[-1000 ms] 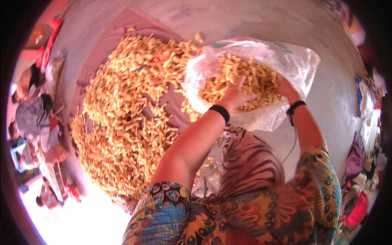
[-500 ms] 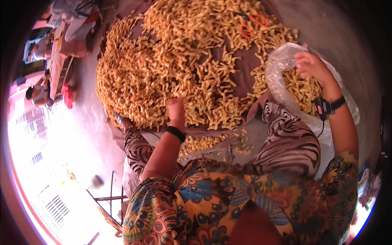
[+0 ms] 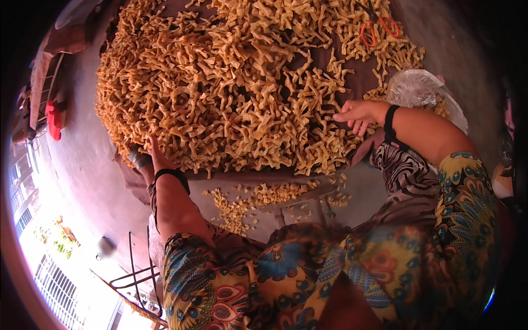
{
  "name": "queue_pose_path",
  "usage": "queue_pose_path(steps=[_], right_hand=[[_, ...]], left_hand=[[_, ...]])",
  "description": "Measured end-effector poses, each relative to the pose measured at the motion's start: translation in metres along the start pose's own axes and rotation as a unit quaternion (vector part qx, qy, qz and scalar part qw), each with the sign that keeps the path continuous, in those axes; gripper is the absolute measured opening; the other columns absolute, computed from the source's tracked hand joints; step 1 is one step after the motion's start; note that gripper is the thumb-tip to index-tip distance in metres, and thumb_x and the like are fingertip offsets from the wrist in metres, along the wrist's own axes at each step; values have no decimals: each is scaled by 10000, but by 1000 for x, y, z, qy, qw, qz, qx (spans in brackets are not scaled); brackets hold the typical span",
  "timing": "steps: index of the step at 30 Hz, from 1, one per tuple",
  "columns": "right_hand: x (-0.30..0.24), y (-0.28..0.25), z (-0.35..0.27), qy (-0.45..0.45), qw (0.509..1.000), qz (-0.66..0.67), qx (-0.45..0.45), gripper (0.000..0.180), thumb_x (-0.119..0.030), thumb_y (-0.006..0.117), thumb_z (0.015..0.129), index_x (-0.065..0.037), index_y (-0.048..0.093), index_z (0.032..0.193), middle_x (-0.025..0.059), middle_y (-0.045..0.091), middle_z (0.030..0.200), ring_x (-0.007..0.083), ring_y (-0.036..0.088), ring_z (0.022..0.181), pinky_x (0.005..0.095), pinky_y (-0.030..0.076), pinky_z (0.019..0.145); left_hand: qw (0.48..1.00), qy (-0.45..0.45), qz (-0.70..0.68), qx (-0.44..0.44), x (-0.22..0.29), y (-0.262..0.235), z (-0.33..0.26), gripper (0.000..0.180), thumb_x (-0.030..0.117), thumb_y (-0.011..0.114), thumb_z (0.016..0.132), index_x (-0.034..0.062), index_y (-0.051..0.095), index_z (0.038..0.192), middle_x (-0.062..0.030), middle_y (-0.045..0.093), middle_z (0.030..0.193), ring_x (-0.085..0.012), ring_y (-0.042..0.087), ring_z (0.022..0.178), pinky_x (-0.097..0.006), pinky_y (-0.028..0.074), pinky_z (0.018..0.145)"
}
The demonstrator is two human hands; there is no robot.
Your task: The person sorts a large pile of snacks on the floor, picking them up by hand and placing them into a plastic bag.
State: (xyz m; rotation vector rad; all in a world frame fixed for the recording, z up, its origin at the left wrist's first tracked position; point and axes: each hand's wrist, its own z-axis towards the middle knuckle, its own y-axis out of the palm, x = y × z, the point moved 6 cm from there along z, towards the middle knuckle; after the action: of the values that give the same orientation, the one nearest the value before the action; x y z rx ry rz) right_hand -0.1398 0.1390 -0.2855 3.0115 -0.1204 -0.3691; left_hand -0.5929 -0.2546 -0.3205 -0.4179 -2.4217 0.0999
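A wide heap of yellowish-brown, knobby stick-like pieces [image 3: 220, 93] lies spread on a dark brown cloth [image 3: 355, 82]. Over the heap's right edge my right hand [image 3: 360, 114] reaches leftward, palm down, its fingers stretched out and no piece visible in them. My left hand [image 3: 156, 154] is at the near left edge of the heap, beside my foot [image 3: 142, 159]; it is seen edge-on, and its fingers are mostly hidden. Behind my right forearm is a clear plastic bag [image 3: 412, 88], partly covered by the arm.
Scissors with orange handles [image 3: 379, 32] rest on the far right of the heap. Small cut bits [image 3: 236, 209] are scattered on the floor before me, around a low wooden frame [image 3: 300, 199]. A red object [image 3: 54, 120] and a dark metal frame [image 3: 140, 269] stand to the left.
My right hand has left the plastic bag and moved left over the heap's edge. My left hand has moved from the heap's front to its left edge. The view has shifted.
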Motion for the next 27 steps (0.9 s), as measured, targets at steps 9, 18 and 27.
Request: queue_pose_path(steps=[9, 18, 27], right_hand=[[-54, 72, 61, -37, 963, 266, -35, 1195, -616, 683, 661, -38, -47, 1411, 271, -110, 1443, 568, 259, 1210, 578, 423, 878], [-106, 93, 81, -99, 934, 341, -37, 1305, -561, 779, 556, -176, -126, 1413, 148, -86, 1479, 344, 1, 1364, 616, 399, 914], [-103, 80, 84, -144, 917, 371, -21, 1026, -473, 784, 609, -226, 186, 1406, 80, 261, 1432, 297, 273, 1298, 569, 355, 895]], left_hand=[[997, -13, 61, -48, -13, 56, -6, 624, 581, 579, 769, 167, 478, 1224, -72, 487, 1196, -262, 487, 1058, -441, 429, 852], [980, -52, 55, -184, -64, 203, -61, 814, 382, 782, 670, 30, 380, 1285, -103, 534, 1178, -235, 520, 1049, -380, 414, 890], [978, 20, 46, -203, -84, 269, -109, 469, 246, 625, 835, 21, 482, 1220, -99, 587, 1103, -218, 596, 928, -333, 502, 762]])
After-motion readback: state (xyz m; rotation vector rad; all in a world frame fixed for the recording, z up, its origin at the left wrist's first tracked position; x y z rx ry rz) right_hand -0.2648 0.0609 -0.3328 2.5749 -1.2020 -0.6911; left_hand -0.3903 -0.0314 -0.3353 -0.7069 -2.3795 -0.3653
